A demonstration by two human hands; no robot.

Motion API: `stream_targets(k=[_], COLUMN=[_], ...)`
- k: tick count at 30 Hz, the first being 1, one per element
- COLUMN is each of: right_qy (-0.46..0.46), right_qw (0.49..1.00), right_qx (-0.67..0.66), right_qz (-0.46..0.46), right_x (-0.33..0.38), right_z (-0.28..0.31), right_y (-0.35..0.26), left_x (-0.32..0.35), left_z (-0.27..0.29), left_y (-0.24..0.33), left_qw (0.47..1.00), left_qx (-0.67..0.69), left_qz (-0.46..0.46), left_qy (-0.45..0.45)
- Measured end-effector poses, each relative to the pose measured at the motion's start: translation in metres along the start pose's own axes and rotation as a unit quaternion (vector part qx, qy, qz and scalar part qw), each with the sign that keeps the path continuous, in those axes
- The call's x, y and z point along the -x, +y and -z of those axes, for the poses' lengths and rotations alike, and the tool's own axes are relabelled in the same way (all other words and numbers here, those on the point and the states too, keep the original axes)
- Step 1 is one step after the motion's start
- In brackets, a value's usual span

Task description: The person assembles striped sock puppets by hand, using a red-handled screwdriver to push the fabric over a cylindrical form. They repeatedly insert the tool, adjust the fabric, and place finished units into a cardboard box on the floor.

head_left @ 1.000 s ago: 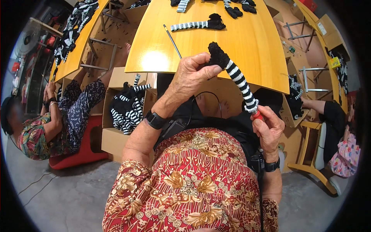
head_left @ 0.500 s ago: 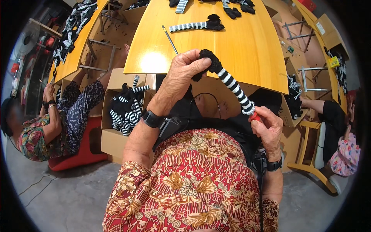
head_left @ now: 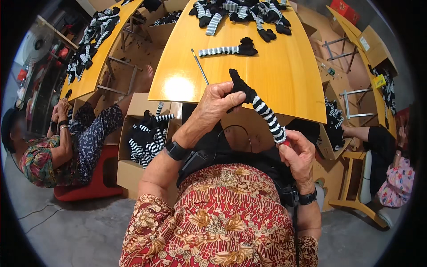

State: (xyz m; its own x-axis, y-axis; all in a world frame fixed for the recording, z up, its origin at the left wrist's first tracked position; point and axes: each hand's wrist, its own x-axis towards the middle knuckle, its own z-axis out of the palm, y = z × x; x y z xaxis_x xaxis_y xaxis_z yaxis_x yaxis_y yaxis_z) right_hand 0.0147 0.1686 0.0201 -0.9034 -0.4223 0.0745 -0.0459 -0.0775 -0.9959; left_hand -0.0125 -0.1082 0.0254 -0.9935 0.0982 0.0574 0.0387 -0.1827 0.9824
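Note:
Between my hands, over the table's near edge, stretches a black-and-white striped knitted sock, slanting down to the right. My left hand pinches its black end between thumb and fingers, and a black tip sticks up past them. At the striped opening, my right hand is closed on a small red handle. The handle sits at the sock's mouth; whatever it joins to inside the knit is hidden. Ahead of my left hand, a thin metal rod lies on the table. Beyond it rests a grey-and-black striped sock.
More striped socks are heaped at the far end of the yellow table. Cardboard boxes with striped socks stand at left and right. One person sits at left, another at right.
Both hands and the sock sit a little lower and nearer each other at the right end. The sock's black tip now points up, and less of the red handle shows. The view has tilted upward.

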Motion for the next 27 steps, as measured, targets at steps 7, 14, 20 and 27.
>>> stream_targets(k=[7, 14, 20, 27], right_qy=[0.011, 0.031, -0.008, 0.001], right_qw=[0.999, 0.873, 0.824, 0.91], right_qx=[0.029, 0.394, 0.482, 0.359], right_qz=[-0.009, 0.287, 0.299, 0.208], right_x=[0.004, -0.001, 0.002, 0.01], right_z=[0.001, -0.004, -0.012, -0.011], right_y=[-0.012, -0.004, 0.001, 0.01], left_x=[-0.009, -0.008, -0.006, -0.011], left_z=[0.001, -0.005, -0.023, -0.034], left_y=[0.008, 0.007, 0.001, -0.005], left_qw=[0.991, 0.988, 0.968, 0.943], left_qx=[0.089, -0.049, 0.231, 0.308], left_qz=[-0.061, -0.069, 0.028, 0.004], left_qy=[0.075, 0.129, 0.095, 0.126])
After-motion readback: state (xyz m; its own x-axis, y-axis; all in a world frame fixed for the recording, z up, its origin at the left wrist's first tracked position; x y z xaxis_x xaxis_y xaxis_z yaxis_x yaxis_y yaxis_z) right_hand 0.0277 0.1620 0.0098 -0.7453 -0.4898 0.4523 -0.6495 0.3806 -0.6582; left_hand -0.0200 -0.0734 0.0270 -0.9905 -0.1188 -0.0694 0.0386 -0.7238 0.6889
